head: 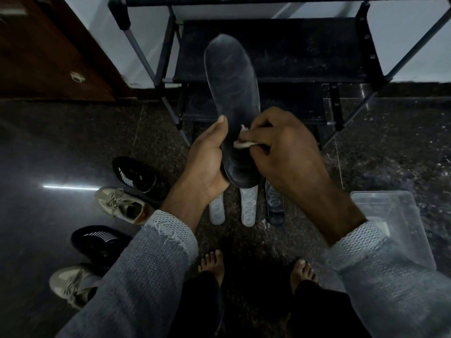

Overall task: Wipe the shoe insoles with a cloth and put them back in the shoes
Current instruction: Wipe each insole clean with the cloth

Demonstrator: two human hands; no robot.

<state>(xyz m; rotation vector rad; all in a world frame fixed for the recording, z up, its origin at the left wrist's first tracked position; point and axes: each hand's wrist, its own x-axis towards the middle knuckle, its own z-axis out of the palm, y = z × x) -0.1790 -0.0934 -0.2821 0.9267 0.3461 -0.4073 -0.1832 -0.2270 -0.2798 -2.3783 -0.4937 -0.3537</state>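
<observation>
My left hand (207, 157) grips the heel end of a dark insole (231, 81), which points away from me with its toe end up over the rack. My right hand (285, 147) pinches a small white cloth (244, 142) against the insole's lower half. Three more insoles lie side by side on the floor below: two pale ones (216, 211) (249, 206) and a dark one (274, 206). At the left stand two black shoes (139, 178) (102, 242) and two beige sneakers (122, 206) (70, 284).
A black metal shoe rack (273, 50) stands just ahead against the white wall. A clear plastic box (393, 225) sits on the floor at the right. A brown wooden door (44, 50) is at the upper left. My bare feet (212, 264) rest on the dark speckled floor.
</observation>
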